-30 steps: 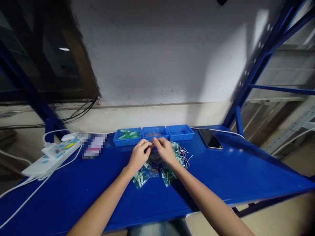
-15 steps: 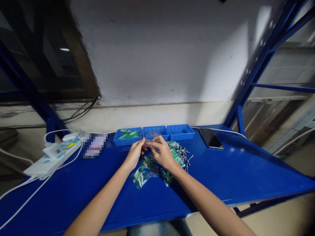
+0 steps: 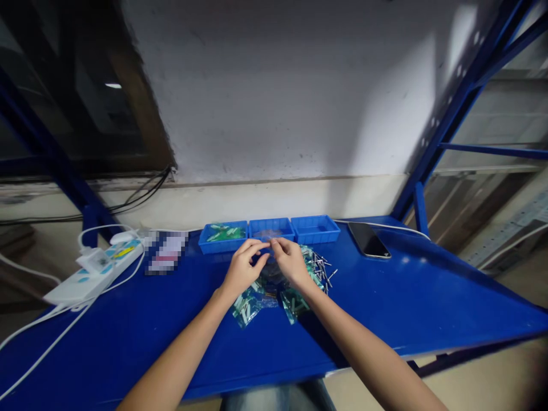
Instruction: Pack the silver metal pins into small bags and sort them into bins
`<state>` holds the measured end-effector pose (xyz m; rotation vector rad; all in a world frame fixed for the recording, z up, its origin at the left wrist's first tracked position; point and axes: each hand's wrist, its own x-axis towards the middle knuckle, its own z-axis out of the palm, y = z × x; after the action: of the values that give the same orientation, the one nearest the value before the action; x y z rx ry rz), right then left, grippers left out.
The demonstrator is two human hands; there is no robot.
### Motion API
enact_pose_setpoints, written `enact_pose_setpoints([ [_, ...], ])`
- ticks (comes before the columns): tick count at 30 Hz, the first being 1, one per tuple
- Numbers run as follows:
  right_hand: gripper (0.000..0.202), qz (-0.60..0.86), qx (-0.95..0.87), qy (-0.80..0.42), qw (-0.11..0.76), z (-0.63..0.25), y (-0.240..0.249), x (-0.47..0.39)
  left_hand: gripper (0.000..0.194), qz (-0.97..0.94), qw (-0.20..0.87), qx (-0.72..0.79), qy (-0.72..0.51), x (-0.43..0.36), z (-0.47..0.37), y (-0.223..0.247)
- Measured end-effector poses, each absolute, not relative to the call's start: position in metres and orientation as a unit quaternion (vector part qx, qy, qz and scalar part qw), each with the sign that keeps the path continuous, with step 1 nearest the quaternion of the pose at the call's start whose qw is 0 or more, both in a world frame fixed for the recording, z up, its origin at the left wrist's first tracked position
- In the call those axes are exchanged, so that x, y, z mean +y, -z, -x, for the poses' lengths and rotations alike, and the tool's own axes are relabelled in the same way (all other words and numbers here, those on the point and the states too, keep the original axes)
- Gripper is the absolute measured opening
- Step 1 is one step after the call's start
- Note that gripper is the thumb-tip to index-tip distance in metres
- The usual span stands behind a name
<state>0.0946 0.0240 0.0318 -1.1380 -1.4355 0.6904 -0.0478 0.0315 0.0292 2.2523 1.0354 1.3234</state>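
My left hand (image 3: 243, 269) and my right hand (image 3: 291, 262) meet at the fingertips in front of the middle blue bin (image 3: 272, 229). Both are pinched around something thin and clear, perhaps a small plastic bag, too small to make out. Below them lie clear bags with pale green pieces (image 3: 246, 308), and another such bag (image 3: 294, 305) sits under my right wrist. A pile of metal pins (image 3: 323, 269) spreads just right of my right hand, beside more green bags.
The left blue bin (image 3: 223, 237) holds green bags; the right blue bin (image 3: 314, 228) stands beside the middle one. A phone (image 3: 369, 240) lies at the right. A power strip (image 3: 94, 274) with white cables and a blurred packet (image 3: 168, 252) are at the left.
My left hand has turned and its thumb now points up toward the right hand. My right hand's fingers have drawn in closer together at the tips.
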Motion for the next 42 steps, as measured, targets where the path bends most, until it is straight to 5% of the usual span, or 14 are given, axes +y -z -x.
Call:
enact_pose_setpoints([
  [7,0.031,0.452,-0.696,-0.155,0.537,-0.094,-0.026,0.020,0.049,-0.592,0.456,0.437,-0.500,0.042,0.050,-0.028],
  [10,0.039,0.427,-0.731,-0.136,0.515,-0.092,-0.025,0.018,0.040,-0.551,0.518,0.409,-0.510,0.045,0.052,-0.026],
  [14,0.047,0.426,-0.723,-0.149,0.524,-0.092,-0.026,0.018,0.029,-0.585,0.445,0.422,-0.531,0.045,0.054,-0.026],
  [18,0.025,0.485,-0.665,-0.200,0.532,-0.093,-0.032,0.018,0.024,-0.678,0.228,0.437,-0.546,0.041,0.053,-0.029],
  [24,0.042,0.501,-0.574,-0.361,0.538,-0.093,-0.032,0.022,0.019,-0.794,0.047,0.372,-0.479,0.036,0.051,-0.026],
  [28,0.035,0.485,-0.564,-0.336,0.578,-0.095,-0.028,0.028,0.020,-0.796,0.100,0.381,-0.460,0.035,0.049,-0.026],
  [36,0.030,0.454,-0.605,-0.295,0.584,-0.094,-0.025,0.024,0.049,-0.577,0.459,0.449,-0.505,0.042,0.049,-0.028],
  [39,0.039,0.444,-0.661,-0.236,0.557,-0.093,-0.025,0.020,0.037,-0.577,0.456,0.431,-0.522,0.043,0.051,-0.028],
  [42,0.031,0.446,-0.669,-0.232,0.548,-0.092,-0.028,0.019,0.027,-0.630,0.325,0.432,-0.558,0.041,0.051,-0.029],
])
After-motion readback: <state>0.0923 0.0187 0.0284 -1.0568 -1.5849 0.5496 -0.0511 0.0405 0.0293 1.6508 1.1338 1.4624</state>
